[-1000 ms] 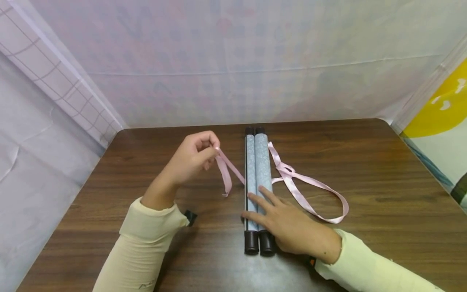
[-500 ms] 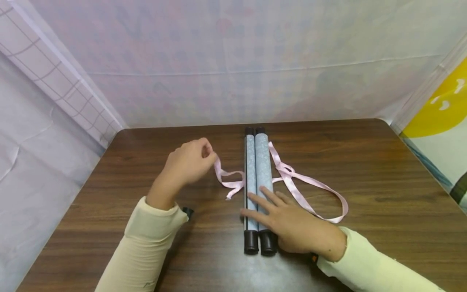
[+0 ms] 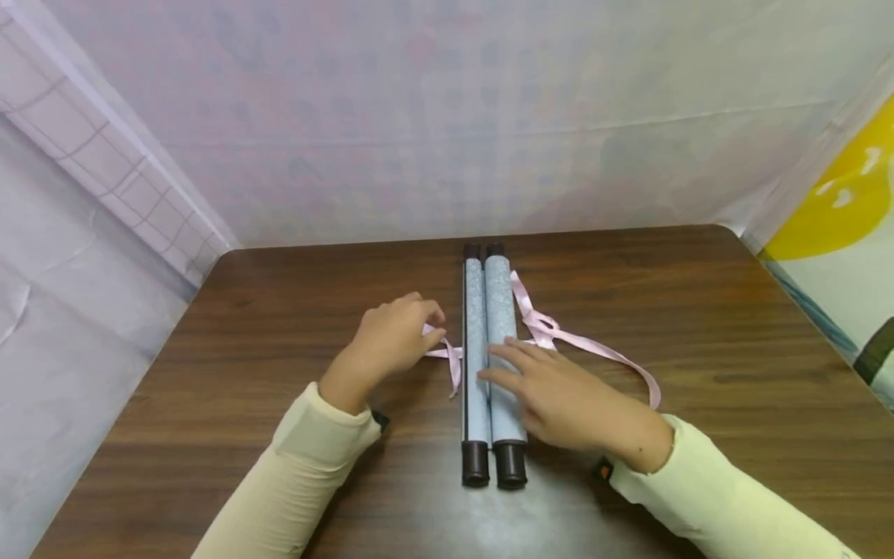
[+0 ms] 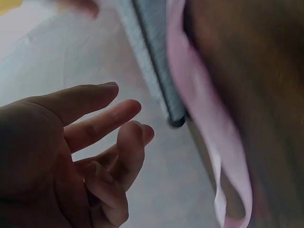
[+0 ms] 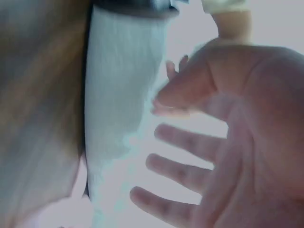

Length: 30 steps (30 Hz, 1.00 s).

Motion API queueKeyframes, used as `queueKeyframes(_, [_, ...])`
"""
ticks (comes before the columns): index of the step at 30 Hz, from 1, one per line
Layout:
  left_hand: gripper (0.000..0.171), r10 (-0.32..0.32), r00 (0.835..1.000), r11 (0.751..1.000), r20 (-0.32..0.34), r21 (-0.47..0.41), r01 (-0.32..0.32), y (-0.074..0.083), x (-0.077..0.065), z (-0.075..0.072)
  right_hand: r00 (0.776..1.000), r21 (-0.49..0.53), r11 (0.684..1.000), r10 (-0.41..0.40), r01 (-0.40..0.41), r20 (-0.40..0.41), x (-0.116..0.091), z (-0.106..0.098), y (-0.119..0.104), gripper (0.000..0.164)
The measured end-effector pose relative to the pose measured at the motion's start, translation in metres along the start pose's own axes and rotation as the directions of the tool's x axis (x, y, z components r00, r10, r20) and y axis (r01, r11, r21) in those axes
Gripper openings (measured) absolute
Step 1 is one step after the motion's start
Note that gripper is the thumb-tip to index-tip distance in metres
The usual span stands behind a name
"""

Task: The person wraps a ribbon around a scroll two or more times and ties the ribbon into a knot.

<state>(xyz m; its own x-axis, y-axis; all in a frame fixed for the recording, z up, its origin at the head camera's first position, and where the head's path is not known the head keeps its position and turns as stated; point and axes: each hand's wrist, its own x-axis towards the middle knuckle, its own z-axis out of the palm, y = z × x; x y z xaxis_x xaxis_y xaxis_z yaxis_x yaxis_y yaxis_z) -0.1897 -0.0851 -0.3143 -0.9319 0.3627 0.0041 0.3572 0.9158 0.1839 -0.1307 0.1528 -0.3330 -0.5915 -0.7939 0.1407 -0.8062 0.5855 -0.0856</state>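
A scroll [image 3: 499, 326], rolled from both ends into two light blue-grey rolls with dark end caps, lies lengthwise on the table. Pink ribbon crosses beneath it: a short end [image 3: 454, 371] shows on the left, a looped, knotted length [image 3: 611, 355] on the right. Just left of the scroll is my left hand [image 3: 391, 339], fingers loosely bent; in the left wrist view nothing sits between its fingers, and the ribbon [image 4: 204, 102] hangs apart from them. My right hand [image 3: 569, 394] spreads relaxed fingers over the right roll [image 5: 118, 71]; whether they touch it I cannot tell.
The brown wooden table [image 3: 279, 279] carries the scroll. A pale patterned cloth [image 3: 447, 124] hangs along its back edge, and a white sheet [image 3: 56, 256] is on the left. A yellow shape [image 3: 838, 202] shows on the right-hand backdrop.
My left hand has let go of the ribbon end and moved right and down toward the scroll. The left ribbon end has dropped. My right hand has loosened and shifted slightly up.
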Motion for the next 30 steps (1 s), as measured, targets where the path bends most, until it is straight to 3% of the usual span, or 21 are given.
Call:
queueKeyframes(3, [0.020, 0.041, 0.998, 0.998, 0.043, 0.048, -0.043, 0.006, 0.007, 0.012, 0.993, -0.016, 0.998, 0.051, -0.053, -0.103, 0.005, -0.001, 0.011, 0.046])
queueKeyframes(5, [0.016, 0.076, 0.994, 0.993, 0.075, 0.089, -0.082, 0.008, 0.012, 0.018, 0.991, -0.005, 0.999, 0.040, -0.041, -0.125, 0.008, 0.001, 0.015, 0.044])
queueKeyframes(10, [0.015, 0.124, 0.975, 0.974, 0.185, 0.166, -0.156, 0.008, 0.021, 0.029, 0.991, 0.057, 0.990, -0.128, 0.131, -0.045, 0.013, 0.012, 0.006, 0.054])
queueKeyframes(13, [0.016, 0.140, 0.963, 0.969, 0.232, 0.168, -0.181, 0.007, 0.024, 0.033, 0.984, 0.077, 0.981, -0.179, 0.178, -0.004, 0.011, 0.018, -0.002, 0.060])
queueKeyframes(22, [0.007, 0.160, 0.951, 0.977, 0.266, 0.095, -0.191, 0.008, 0.027, 0.032, 0.986, 0.046, 0.986, -0.163, 0.161, 0.032, 0.003, 0.017, -0.008, 0.064])
queueKeyframes(30, [0.013, 0.150, 0.962, 0.973, 0.229, 0.137, -0.184, 0.006, 0.021, 0.027, 0.987, 0.045, 0.986, -0.161, 0.160, 0.013, 0.002, 0.012, -0.004, 0.066])
